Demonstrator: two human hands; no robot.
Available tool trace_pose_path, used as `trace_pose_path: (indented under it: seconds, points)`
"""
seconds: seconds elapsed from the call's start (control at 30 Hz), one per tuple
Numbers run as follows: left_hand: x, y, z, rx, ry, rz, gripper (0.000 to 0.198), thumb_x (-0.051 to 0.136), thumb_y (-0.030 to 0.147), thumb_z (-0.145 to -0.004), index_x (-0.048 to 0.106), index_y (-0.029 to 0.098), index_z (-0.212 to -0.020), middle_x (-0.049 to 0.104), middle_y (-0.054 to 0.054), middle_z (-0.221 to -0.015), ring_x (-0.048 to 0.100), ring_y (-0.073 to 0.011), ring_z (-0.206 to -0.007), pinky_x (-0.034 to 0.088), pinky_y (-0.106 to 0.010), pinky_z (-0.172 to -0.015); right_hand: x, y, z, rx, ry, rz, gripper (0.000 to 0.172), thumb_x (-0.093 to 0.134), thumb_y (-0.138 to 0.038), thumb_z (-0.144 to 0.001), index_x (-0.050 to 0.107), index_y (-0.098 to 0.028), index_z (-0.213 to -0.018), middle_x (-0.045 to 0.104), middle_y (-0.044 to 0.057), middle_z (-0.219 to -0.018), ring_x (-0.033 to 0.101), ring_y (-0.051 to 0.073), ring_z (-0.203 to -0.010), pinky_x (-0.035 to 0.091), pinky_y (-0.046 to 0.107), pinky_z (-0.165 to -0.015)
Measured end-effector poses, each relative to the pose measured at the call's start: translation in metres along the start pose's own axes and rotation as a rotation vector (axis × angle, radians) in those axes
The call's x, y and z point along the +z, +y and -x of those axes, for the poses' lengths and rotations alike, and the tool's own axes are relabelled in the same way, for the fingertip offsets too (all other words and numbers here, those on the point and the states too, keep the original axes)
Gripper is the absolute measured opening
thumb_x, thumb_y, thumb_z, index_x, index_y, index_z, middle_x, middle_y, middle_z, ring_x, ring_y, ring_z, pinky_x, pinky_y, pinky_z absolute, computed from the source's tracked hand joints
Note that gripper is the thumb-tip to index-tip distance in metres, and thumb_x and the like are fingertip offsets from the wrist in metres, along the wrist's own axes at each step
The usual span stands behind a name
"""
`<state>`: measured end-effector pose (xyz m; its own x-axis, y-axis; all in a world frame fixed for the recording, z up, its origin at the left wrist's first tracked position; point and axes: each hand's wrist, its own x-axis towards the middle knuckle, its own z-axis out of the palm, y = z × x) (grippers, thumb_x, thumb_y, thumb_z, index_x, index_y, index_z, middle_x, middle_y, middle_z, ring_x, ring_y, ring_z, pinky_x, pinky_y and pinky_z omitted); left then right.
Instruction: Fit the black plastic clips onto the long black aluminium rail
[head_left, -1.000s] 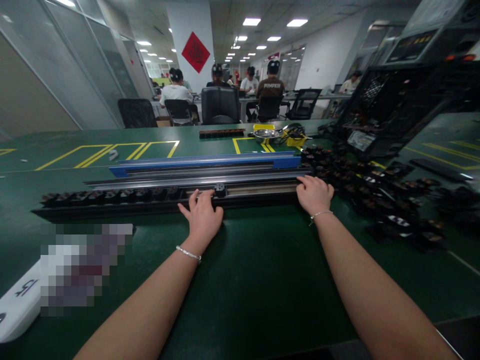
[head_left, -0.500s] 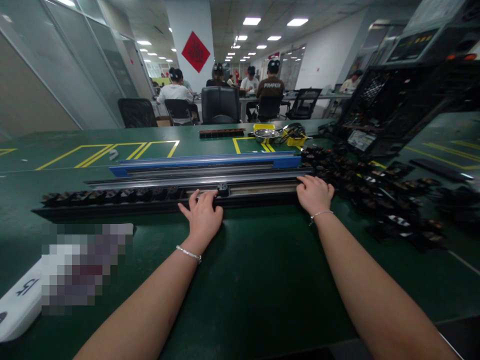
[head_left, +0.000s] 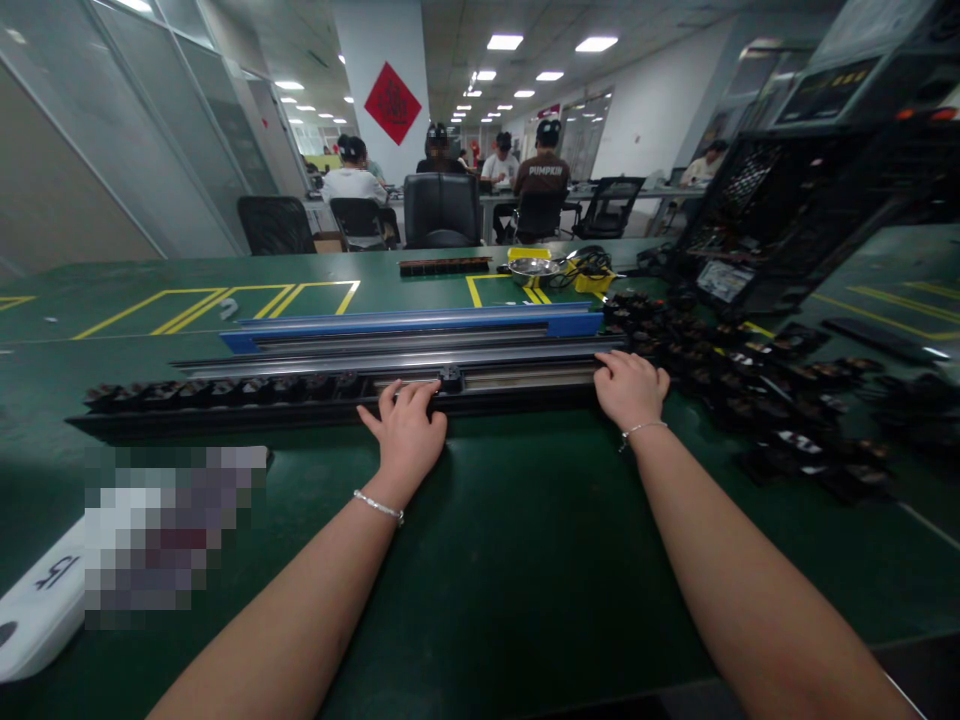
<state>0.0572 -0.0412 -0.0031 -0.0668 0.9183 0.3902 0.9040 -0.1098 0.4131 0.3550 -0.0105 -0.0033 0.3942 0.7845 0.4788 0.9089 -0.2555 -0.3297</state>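
Observation:
A long black rail (head_left: 517, 400) lies across the green table, with several small black parts (head_left: 217, 390) lined up in its left half. My left hand (head_left: 409, 430) rests over the middle of this rail, fingers spread and bent. Its index fingertip is at a small black block (head_left: 450, 378) sitting in the channel. At the right end, my right hand (head_left: 630, 388) has its fingers curled over the rail; their undersides are hidden. Just behind runs a grey metal rail (head_left: 337, 358), and beyond that a blue-edged rail (head_left: 420, 320).
Loose black parts (head_left: 772, 390) are heaped on the right, before an open computer case (head_left: 780, 220). Farther back are a metal bowl (head_left: 532, 268) and a short strip of parts (head_left: 444, 267). A white device (head_left: 45, 590), partly blurred, lies front left. People sit beyond the table.
My left index fingertip and the small black block have shifted very slightly right along the channel. My right hand stays at the rail's end.

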Motion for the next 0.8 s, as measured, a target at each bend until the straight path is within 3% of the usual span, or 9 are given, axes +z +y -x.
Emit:
trace_pose_path:
  seconds: [0.47,0.8]
  points:
    - [-0.004,0.004,0.001,-0.025,-0.041,-0.032,0.044,0.046,0.023,-0.079,0.057,0.036,-0.12,0.058,-0.002,-0.127,0.033,-0.0284,-0.13,0.006,-0.073,-0.104,-0.004,-0.009,0.004,-0.013,0.018,-0.058,0.039,0.036,-0.029,-0.081,0.067,-0.027,-0.106,0.058,0.003,-0.126,0.041,0.025,-0.121,0.021,0.054,-0.103]
    - [-0.005,0.005,0.001,-0.016,-0.05,-0.043,0.045,0.047,0.023,-0.079,0.057,0.036,-0.12,0.058,-0.003,-0.125,0.034,-0.0292,-0.128,0.007,-0.074,-0.103,-0.02,-0.064,0.035,-0.428,-0.102,-0.182,0.038,0.039,-0.024,-0.083,0.065,-0.02,-0.111,0.058,0.006,-0.128,0.041,0.025,-0.125,0.026,0.046,-0.105]
